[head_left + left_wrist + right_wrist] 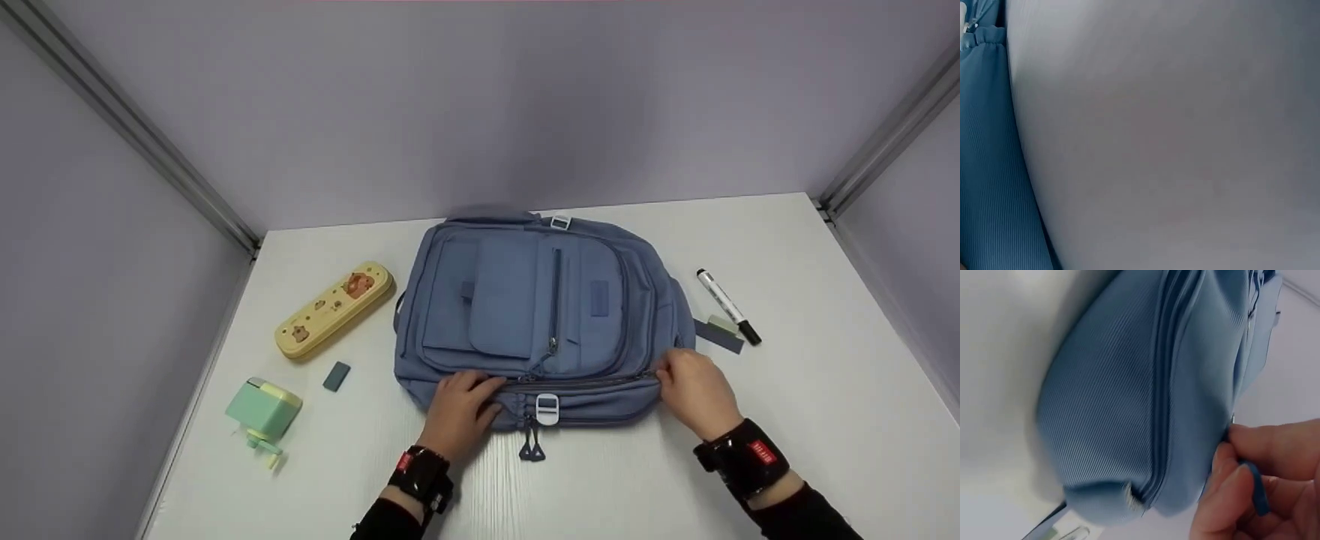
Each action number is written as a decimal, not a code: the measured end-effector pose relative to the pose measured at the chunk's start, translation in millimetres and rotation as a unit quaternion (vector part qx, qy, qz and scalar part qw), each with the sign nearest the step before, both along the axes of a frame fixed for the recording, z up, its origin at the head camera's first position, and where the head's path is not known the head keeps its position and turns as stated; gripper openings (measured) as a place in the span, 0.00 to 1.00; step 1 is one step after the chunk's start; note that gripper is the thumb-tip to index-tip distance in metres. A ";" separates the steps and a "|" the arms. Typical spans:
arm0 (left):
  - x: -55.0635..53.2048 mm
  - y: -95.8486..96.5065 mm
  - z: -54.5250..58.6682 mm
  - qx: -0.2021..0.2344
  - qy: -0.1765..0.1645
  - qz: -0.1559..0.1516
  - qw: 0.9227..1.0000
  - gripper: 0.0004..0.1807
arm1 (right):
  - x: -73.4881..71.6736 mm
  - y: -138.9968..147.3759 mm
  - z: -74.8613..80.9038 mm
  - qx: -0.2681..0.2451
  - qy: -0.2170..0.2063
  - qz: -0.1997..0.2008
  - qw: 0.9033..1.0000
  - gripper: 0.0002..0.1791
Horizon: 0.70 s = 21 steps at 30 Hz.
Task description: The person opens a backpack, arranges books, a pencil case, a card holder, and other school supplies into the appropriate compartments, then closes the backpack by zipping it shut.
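A blue backpack (502, 296) lies flat on the white table, its front pockets facing up. My left hand (459, 412) grips the side of the backpack nearest me, thumb below the fingers by the zip line. Only a sliver of that hand enters the left wrist view, beside the ribbed blue fabric (999, 157). At the lower right corner of the bag, my right hand (696, 391) pinches a zipper pull. In the right wrist view the blue tab of the zipper pull (1260, 492) sticks out between thumb and fingers. Two dark pulls (532, 448) hang off the near side.
Left of the bag lie a yellow pencil case (334, 309), a dark eraser (337, 376) and a green crank pencil sharpener (264, 409). To the right are a white marker (724, 300), a dark grey strip (724, 339) and a small pale green piece (721, 324). Walls (570, 97) enclose the table.
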<state>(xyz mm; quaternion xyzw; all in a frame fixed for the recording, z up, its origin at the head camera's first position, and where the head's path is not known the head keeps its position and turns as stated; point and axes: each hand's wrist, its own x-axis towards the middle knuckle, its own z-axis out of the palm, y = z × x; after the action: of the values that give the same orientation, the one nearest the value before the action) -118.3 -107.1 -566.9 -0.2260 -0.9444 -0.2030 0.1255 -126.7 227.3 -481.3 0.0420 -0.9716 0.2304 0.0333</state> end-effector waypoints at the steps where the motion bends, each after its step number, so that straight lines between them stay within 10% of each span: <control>1: -0.4 -0.1 -0.6 0.001 0.003 -0.002 1.000 0.21 | -1.6 4.5 1.3 -0.001 -0.001 -0.005 1.000 0.04; 8: -1.6 4.0 2.9 -0.003 -0.008 0.001 1.000 0.21 | -8.6 18.8 3.2 -0.013 0.001 -0.024 1.000 0.04; 12: 2.7 17.1 24.5 -0.054 -0.036 0.038 0.997 0.20 | -6.5 16.9 -0.4 -0.010 0.015 -0.022 1.000 0.04; 17: 13.0 63.7 58.7 -0.156 -0.018 0.082 0.984 0.23 | -2.5 13.9 -2.6 -0.017 0.019 -0.024 0.999 0.03; 21: 17.3 118.5 74.6 -0.190 -0.034 0.041 0.980 0.28 | -0.7 11.1 -3.3 -0.025 0.025 -0.028 0.999 0.03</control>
<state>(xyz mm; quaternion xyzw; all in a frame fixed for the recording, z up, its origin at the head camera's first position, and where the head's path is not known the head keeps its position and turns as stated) -101.0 11.4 -492.3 -0.1997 -0.9780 -0.0217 0.0558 -127.4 238.4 -484.6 0.0199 -0.9652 0.2526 0.0649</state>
